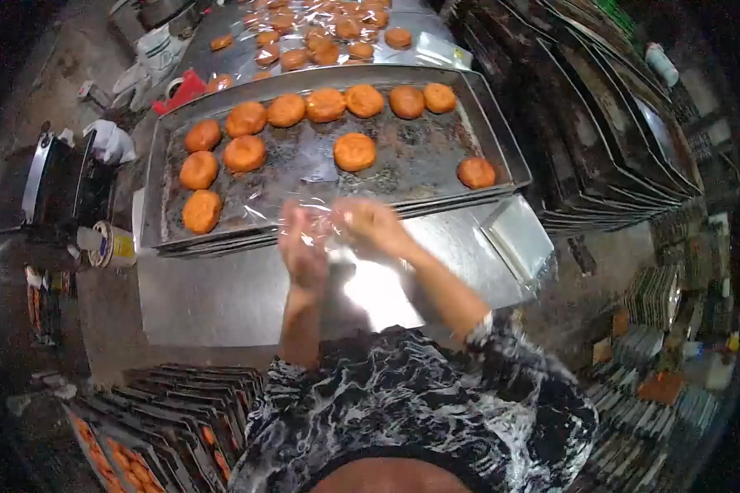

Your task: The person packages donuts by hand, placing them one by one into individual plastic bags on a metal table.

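My left hand [302, 246] and my right hand [372, 225] are raised close together over the steel table [222, 300], just in front of a large metal baking tray [321, 177]. Both hands grip a piece of clear plastic wrap [330, 222] stretched and crumpled between them. What the wrap encloses is hidden by glare. The tray holds several round orange-brown buns [354, 151], mostly along its far and left sides.
A second sheet with more buns [321, 37] lies beyond the tray. Stacks of dark empty trays [600, 131] rise at the right. Packed boxes [173, 411] sit lower left. A black machine [53, 189] and a tape roll [107, 244] stand at the left.
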`<state>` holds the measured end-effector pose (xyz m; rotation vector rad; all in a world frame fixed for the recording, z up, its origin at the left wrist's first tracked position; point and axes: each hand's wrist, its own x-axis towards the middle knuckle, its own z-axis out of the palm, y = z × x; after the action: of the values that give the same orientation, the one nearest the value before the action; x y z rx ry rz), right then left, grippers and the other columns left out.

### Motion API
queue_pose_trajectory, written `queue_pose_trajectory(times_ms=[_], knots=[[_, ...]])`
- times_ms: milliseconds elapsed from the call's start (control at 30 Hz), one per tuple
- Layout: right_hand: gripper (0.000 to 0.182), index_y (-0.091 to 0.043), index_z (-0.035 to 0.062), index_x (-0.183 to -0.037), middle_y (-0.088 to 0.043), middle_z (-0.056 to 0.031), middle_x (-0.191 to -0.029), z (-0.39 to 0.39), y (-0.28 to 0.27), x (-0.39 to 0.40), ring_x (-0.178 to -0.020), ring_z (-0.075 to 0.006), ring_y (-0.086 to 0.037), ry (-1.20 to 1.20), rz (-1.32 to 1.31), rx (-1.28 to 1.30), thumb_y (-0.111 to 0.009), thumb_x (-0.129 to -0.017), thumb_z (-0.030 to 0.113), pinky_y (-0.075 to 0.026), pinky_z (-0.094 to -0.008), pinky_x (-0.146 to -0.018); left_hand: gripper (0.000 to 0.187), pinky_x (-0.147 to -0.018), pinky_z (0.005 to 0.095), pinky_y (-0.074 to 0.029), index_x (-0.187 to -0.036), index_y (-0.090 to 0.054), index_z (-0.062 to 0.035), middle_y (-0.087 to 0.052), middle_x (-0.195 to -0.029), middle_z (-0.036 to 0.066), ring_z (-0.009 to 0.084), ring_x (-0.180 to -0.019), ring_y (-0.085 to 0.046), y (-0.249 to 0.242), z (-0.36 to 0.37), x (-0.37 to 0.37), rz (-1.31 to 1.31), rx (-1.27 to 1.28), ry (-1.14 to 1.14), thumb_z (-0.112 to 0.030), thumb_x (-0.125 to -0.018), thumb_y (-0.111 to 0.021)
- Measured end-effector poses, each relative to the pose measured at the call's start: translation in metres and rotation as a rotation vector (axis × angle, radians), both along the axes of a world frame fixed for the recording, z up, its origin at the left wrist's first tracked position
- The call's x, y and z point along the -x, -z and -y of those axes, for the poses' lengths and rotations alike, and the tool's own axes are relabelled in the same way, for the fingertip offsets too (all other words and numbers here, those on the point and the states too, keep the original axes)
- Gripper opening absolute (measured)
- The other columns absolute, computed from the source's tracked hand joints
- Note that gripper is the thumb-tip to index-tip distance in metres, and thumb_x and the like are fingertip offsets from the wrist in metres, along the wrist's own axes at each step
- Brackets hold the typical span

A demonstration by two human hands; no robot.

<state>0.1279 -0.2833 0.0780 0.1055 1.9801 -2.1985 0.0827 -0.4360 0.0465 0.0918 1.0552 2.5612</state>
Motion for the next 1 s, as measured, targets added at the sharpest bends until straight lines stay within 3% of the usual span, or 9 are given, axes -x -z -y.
queue_pose_trajectory(times_ms=[67,167,300,567,667,800,833,900,1000], knots=[[0.061,-0.041,0.0028,-0.120,-0.046,-0.0246,-0.112,-0.024,0.018,0.064,-0.100,-0.0340,-0.047,0.462,-0.626,-1.324,-0.057,-0.074,0.040,-0.038,-0.0446,-0.085,0.030,-0.085,0.0421,-0.042,-0.110,-0.039,-0.0049,-0.050,-0.091,0.007,0.0216,-0.092,-0.050,-0.022,0.010,0.015,0.047,-0.030,-0.376,-0.020,-0.085,-0.046],[0.054,-0.048,0.0087,-0.114,-0.046,-0.0220,-0.113,-0.048,0.055,0.116,-0.100,-0.0384,-0.044,0.088,-0.256,-1.350,-0.059,-0.071,0.038,-0.034,-0.0459,-0.088,0.034,-0.088,0.0462,-0.040,-0.111,-0.037,-0.0047,-0.049,-0.094,0.008,0.0251,-0.096,-0.049,-0.041,0.035,0.023,0.151,-0.153,-0.522,-0.018,-0.081,-0.050],[0.033,-0.060,0.0122,-0.096,-0.051,-0.0074,-0.109,0.012,-0.006,0.046,-0.101,-0.0315,-0.042,0.394,-0.790,-0.936,-0.061,-0.067,0.026,-0.035,-0.0414,-0.084,0.052,-0.090,0.0489,-0.038,-0.121,-0.032,-0.0055,-0.046,-0.098,0.010,0.0282,-0.103,-0.046,-0.036,0.055,0.033,0.186,-0.311,-0.584,-0.008,-0.072,-0.051],[0.031,-0.063,0.0104,-0.089,-0.059,-0.0060,-0.099,0.046,-0.017,-0.011,-0.091,-0.0273,-0.052,0.361,-1.098,-0.913,-0.065,-0.059,0.014,-0.044,-0.0367,-0.076,0.043,-0.091,0.0361,-0.035,-0.122,-0.034,-0.0063,-0.045,-0.113,0.012,0.0268,-0.105,-0.046,-0.052,-0.004,-0.016,0.085,-0.350,0.108,-0.027,-0.084,-0.035],[0.037,-0.058,0.0059,-0.095,-0.057,-0.0112,-0.096,0.044,-0.025,-0.003,-0.088,-0.0276,-0.054,0.409,-0.788,-1.026,-0.067,-0.061,0.017,-0.048,-0.0335,-0.071,0.043,-0.084,0.0315,-0.040,-0.116,-0.038,-0.0034,-0.047,-0.110,0.011,0.0201,-0.100,-0.048,-0.061,-0.023,-0.039,-0.118,0.194,-0.001,-0.034,-0.086,-0.031],[0.050,-0.046,0.0002,-0.108,-0.045,-0.0182,-0.110,0.051,-0.003,-0.039,-0.091,-0.0206,-0.053,0.717,-0.617,-0.587,-0.069,-0.065,0.012,-0.049,-0.0299,-0.066,0.041,-0.079,0.0325,-0.044,-0.114,-0.039,-0.0034,-0.048,-0.106,0.008,0.0202,-0.095,-0.050,-0.012,-0.011,-0.022,0.119,-0.280,0.404,-0.034,-0.085,-0.036],[0.033,-0.053,-0.0015,-0.097,-0.054,-0.0167,-0.091,0.037,-0.004,-0.028,-0.080,-0.0220,-0.057,0.704,-0.588,-0.815,-0.065,-0.068,0.008,-0.049,-0.0298,-0.058,0.039,-0.074,0.0302,-0.047,-0.111,-0.040,-0.0037,-0.050,-0.099,0.008,0.0198,-0.086,-0.053,-0.045,-0.032,-0.052,0.214,0.026,0.077,-0.028,-0.082,-0.046],[0.018,-0.059,-0.0017,-0.085,-0.057,-0.0153,-0.069,-0.010,0.028,0.002,-0.063,-0.0230,-0.058,0.437,-0.212,-0.364,-0.061,-0.072,0.011,-0.048,-0.0302,-0.055,0.044,-0.074,0.0306,-0.047,-0.114,-0.041,-0.0038,-0.051,-0.096,0.008,0.0210,-0.083,-0.054,0.017,-0.028,-0.054,0.117,0.208,0.200,-0.023,-0.078,-0.056],[0.020,-0.060,-0.0003,-0.086,-0.061,-0.0162,-0.075,-0.062,-0.070,0.063,-0.062,-0.0212,-0.060,0.709,-0.555,-0.887,-0.058,-0.074,0.015,-0.047,-0.0312,-0.057,0.036,-0.073,0.0338,-0.045,-0.100,-0.053,-0.0010,-0.054,-0.093,0.011,0.0230,-0.086,-0.054,0.064,-0.003,-0.068,-0.552,0.893,0.464,-0.020,-0.071,-0.061]])
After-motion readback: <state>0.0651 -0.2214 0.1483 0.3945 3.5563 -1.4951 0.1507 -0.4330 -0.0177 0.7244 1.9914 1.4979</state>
